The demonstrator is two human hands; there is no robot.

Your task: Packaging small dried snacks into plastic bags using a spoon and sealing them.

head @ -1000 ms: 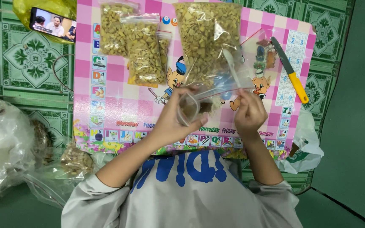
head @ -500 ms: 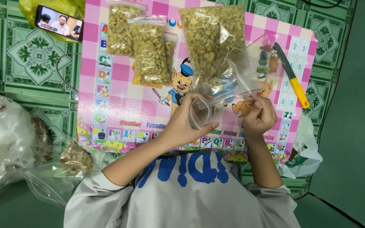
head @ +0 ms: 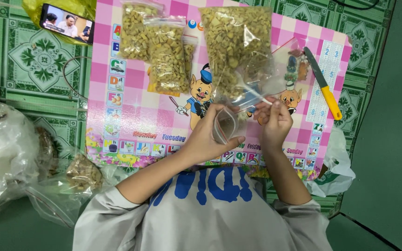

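My left hand and my right hand hold a large clear zip bag filled with small yellowish pieces, just above a pink cartoon-printed mat. The bag's body lies away from me on the mat, and its open mouth is turned toward me between the hands. The left hand's fingers curl around the mouth's rim. The right hand pinches the rim's other side at the zip strip. Two smaller filled zip bags lie side by side on the mat to the left.
A knife with a yellow handle lies on the mat's right side. A phone with a lit screen rests at the top left on a yellow bag. White plastic bags and a small bag of pieces sit at my left.
Both hands have drawn the bag's mouth a little nearer to my body and lower over the mat. The bags and the knife on the mat have stayed put.
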